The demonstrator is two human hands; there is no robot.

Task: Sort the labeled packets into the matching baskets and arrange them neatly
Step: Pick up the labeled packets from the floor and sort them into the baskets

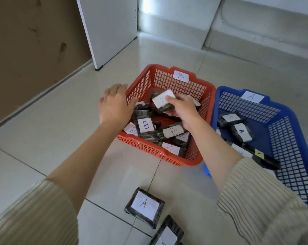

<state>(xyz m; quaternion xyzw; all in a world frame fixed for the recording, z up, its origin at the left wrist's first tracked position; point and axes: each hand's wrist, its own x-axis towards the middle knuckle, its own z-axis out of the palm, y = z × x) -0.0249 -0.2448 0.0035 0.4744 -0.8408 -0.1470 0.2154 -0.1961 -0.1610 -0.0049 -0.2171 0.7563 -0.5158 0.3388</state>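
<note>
Looking down onto a pale tiled floor [61, 138], with both bare forearms reaching forward out of ribbed beige sleeves [255, 200].

Pinching a dark, marbled packet [161, 101] in the right hand [181, 110], pressing the thumb on its white label and curling the fingers beneath it. Covering part of the label's letter that way, so not readable. Holding this packet tilted above the inside of the red basket [167, 82], near its back wall. Showing a paper tag marked B [180, 76] on that basket's far rim.

Spreading the left hand [114, 106] palm down at the basket's left rim, with fingers straight and relaxed, gripping nothing. Not possible to tell whether touching the rim.

Lying jumbled inside the red basket, several more packets, among them one marked B [145, 125] facing up and another marked B [172, 132] just beside it.

Standing just to the right of the red one, a blue basket [287, 156] bearing a tag marked A [252, 97] and holding packets marked A [240, 132].

Lying on the floor nearer the camera, apart from both baskets, a packet marked A [144, 206] and a second packet [167, 234] cut off by the lower edge.

Standing farther back on the left, a white panel [110, 29] and a brown board [26, 41].
</note>
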